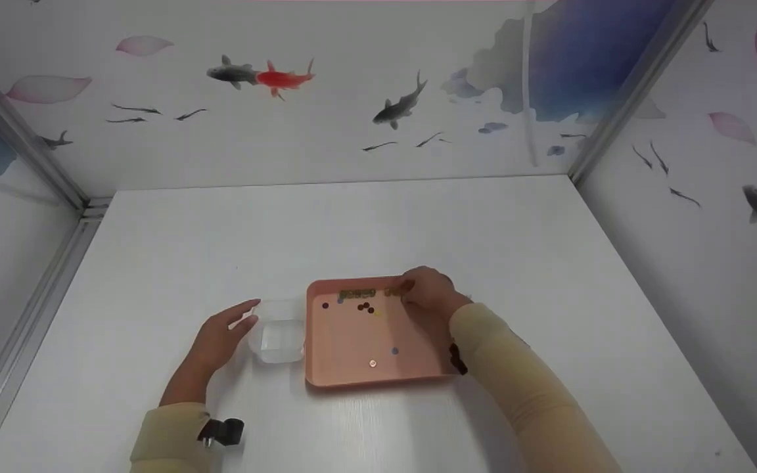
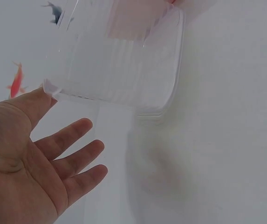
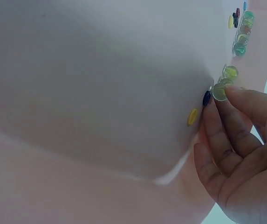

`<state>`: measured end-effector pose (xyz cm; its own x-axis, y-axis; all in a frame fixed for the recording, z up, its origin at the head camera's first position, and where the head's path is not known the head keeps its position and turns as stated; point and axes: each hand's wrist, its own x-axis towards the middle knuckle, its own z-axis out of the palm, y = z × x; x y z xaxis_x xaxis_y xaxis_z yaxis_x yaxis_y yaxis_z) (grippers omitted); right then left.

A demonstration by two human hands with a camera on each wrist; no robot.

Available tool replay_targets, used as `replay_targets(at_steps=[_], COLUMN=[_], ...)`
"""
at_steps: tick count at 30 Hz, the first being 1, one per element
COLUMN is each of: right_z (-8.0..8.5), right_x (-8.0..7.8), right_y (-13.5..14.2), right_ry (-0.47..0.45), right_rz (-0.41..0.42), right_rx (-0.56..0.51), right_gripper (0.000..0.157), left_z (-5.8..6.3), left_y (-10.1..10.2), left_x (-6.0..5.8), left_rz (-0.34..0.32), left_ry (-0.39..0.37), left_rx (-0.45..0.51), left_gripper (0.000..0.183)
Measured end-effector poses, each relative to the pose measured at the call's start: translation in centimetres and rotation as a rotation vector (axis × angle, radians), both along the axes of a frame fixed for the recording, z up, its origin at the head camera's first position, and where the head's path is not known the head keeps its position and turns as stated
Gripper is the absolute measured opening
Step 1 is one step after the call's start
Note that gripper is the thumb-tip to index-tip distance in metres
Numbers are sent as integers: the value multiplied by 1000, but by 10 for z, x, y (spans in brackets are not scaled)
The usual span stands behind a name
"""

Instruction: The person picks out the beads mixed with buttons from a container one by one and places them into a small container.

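Note:
My left hand point(image 1: 216, 338) pinches the near corner of a clear plastic box point(image 2: 110, 60) between thumb and index finger, its other fingers held apart. The box stands against the left side of a pink tray point(image 1: 352, 381). At the tray's far right, my right hand point(image 3: 245, 144) pinches a clear glass marble point(image 3: 220, 92) between thumb and fingers. Two more marbles point(image 3: 230, 73) sit right beside it, and farther along the far wall runs a row of marbles point(image 1: 357, 293). By the fingertips are a dark button point(image 3: 206, 98) and a yellow button point(image 3: 192, 117).
Several dark buttons point(image 1: 366, 306) lie near the marble row. A blue button point(image 1: 395, 351) and a pale button point(image 1: 372, 363) are nearer the tray's front. The white table point(image 1: 326, 230) is bounded by patterned panels point(image 1: 339, 151) at the back and sides.

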<state>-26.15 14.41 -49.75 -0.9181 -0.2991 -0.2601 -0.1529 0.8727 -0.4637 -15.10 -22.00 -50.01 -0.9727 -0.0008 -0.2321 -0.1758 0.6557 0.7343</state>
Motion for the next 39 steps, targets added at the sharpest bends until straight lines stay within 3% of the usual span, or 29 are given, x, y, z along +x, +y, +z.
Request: replay_targets(at_steps=[13, 25, 30, 39], right_z=[3, 1, 5, 13], right_x=[-1, -2, 0, 8], right_y=[-4, -2, -3, -12], right_ry=[-57, -99, -93, -120], right_rz=[-51, -121, -85, -149], right_rx=[-27, -207, -216, -201], right_gripper=[32, 27, 28, 29], left_z=[-2, -2, -2, -2], left_y=[-1, 0, 1, 0], left_x=[0, 1, 0, 0], left_rz=[5, 4, 2, 5], left_ry=[1, 6, 1, -3], left_rx=[13, 12, 10, 17], left_gripper=[49, 48, 53, 49])
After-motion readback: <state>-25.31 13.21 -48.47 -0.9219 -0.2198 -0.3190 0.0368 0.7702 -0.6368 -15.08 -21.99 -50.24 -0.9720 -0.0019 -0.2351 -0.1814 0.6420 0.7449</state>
